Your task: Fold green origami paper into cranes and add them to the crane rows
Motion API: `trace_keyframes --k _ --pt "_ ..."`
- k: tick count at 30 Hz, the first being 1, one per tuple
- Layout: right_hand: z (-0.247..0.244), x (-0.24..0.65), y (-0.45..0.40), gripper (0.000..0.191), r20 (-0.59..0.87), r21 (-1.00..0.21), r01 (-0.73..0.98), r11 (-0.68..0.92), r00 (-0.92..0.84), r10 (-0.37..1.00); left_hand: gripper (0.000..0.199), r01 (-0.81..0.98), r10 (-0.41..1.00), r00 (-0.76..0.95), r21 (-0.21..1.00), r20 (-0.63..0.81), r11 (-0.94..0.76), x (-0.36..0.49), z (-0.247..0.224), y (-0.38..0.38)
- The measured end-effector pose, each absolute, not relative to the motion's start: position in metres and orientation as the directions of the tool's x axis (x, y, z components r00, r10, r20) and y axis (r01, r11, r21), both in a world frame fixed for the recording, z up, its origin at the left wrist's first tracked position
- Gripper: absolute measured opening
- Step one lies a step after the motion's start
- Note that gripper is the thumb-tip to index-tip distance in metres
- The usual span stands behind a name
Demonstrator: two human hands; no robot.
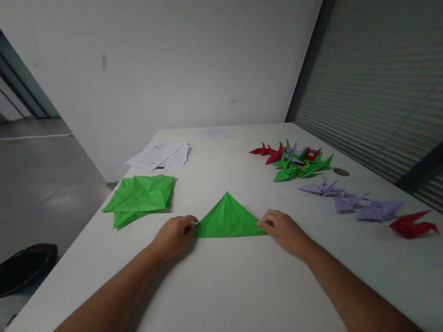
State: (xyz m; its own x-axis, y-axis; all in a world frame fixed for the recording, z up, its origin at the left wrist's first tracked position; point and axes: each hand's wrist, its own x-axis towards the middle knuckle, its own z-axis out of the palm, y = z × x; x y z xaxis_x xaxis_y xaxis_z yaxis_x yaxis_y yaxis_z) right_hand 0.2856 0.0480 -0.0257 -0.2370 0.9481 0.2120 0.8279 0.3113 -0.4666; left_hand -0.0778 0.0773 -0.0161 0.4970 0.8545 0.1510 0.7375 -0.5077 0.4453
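Note:
A green sheet of origami paper, folded into a triangle, lies on the white table with its point facing away from me. My left hand pinches the triangle's left corner between thumb and fingers. At the opposite corner, my right hand grips the paper in the same way, fingers curled. The long folded edge runs between both hands, nearest to me. Fine creases show on the paper's surface.
Creased green sheets are stacked at the left. Printed papers lie behind them. Folded cranes in red, green and purple are heaped at the back right, with purple cranes and a red crane nearer. A black bin stands left on the floor.

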Motion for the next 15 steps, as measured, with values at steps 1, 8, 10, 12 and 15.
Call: trace_keyframes --k 1,8,10,12,15 --pt "-0.0265 0.2856 0.0481 0.031 0.212 -0.451 0.835 0.314 -0.241 0.947 0.024 0.734 0.847 0.508 0.436 0.157 -0.522 -0.0783 -0.0170 0.0776" --pt "-0.0321 0.2854 0.0487 0.034 0.225 -0.343 0.883 0.320 -0.253 0.941 0.022 0.714 0.806 0.561 0.384 0.189 -0.586 -0.0805 -0.0224 0.0796" --pt "-0.0333 0.2850 0.0487 0.034 0.231 -0.323 0.888 0.327 -0.261 0.937 0.023 0.722 0.807 0.562 0.368 0.182 -0.586 -0.0801 -0.0221 0.0793" --pt "-0.0340 0.2849 0.0486 0.035 0.237 -0.313 0.889 0.334 -0.267 0.934 0.024 0.736 0.812 0.557 0.348 0.176 -0.580 -0.0793 -0.0213 0.0788" --pt "-0.0338 0.2849 0.0482 0.034 0.244 -0.298 0.894 0.335 -0.268 0.932 0.025 0.752 0.817 0.551 0.323 0.169 -0.574 -0.0780 -0.0202 0.0780"
